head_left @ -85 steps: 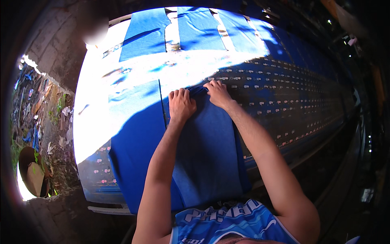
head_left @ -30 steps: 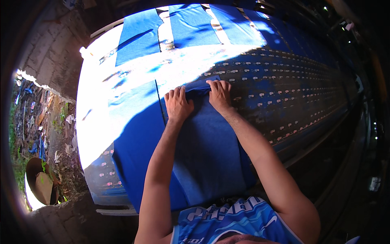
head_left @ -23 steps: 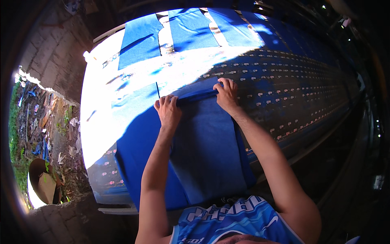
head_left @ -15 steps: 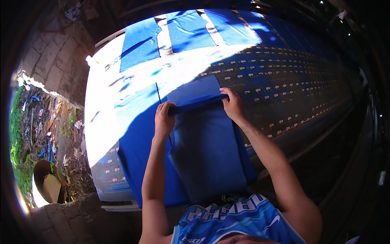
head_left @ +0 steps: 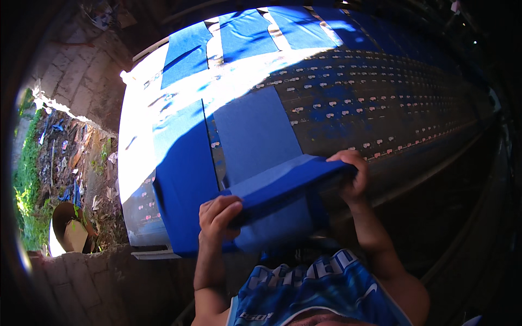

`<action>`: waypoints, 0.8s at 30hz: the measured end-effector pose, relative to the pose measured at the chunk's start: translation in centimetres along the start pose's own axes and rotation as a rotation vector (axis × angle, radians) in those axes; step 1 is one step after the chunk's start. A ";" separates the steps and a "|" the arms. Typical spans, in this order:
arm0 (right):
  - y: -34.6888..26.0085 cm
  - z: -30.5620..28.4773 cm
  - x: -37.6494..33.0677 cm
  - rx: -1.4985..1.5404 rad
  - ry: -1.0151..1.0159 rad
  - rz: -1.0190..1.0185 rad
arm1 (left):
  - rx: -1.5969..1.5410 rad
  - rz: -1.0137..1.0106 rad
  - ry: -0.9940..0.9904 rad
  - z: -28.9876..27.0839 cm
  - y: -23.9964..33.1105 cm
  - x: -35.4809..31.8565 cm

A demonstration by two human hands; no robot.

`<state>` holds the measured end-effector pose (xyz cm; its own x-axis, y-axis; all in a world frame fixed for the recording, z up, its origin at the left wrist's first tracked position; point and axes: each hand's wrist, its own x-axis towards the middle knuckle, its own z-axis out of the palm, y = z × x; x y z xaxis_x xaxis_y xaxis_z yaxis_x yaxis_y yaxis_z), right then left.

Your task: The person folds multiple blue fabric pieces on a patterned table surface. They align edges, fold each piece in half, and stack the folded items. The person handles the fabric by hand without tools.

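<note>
Both hands grip a blue fabric panel (head_left: 291, 182) by its two sides, close in front of my body. My left hand (head_left: 218, 216) pinches the left edge and my right hand (head_left: 353, 169) the right edge. Between them the fabric stretches across as a raised, layered band, and its near part hangs down below. Beyond the band, a lighter blue stretch of fabric (head_left: 255, 127) lies flat on the table (head_left: 380, 127); whether it is one piece with the band I cannot tell. A second blue fabric panel (head_left: 187, 185) lies flat just left of it, partly in sunlight.
Several more blue panels (head_left: 247, 35) lie in a row along the table's far side. Rows of small pale printed marks (head_left: 361, 103) and blue stains cover the dark tabletop. At the left are a brick wall (head_left: 70, 54), littered ground (head_left: 76, 157) and a round brown container (head_left: 68, 228).
Both hands have drawn back toward my body with the raised fabric edge between them. More of the lighter blue stretch lies uncovered flat on the table.
</note>
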<state>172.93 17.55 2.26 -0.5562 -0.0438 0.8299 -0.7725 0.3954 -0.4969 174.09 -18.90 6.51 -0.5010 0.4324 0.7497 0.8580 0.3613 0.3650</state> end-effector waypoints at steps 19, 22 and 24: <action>-21.2 -27.8 -8.7 0.086 0.096 0.071 | -0.641 0.406 0.205 10.4 29.2 4.6; -20.6 -29.8 -9.3 0.019 0.098 0.005 | -0.636 0.406 0.202 11.8 30.5 5.2; -19.8 -30.6 -9.4 -0.003 0.101 -0.035 | -0.642 0.414 0.193 12.3 31.0 5.6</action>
<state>202.83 38.24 12.07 -0.4948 0.0351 0.8683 -0.7899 0.3983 -0.4663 196.51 4.91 15.20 -0.1481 0.2555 0.9554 0.8973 -0.3714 0.2384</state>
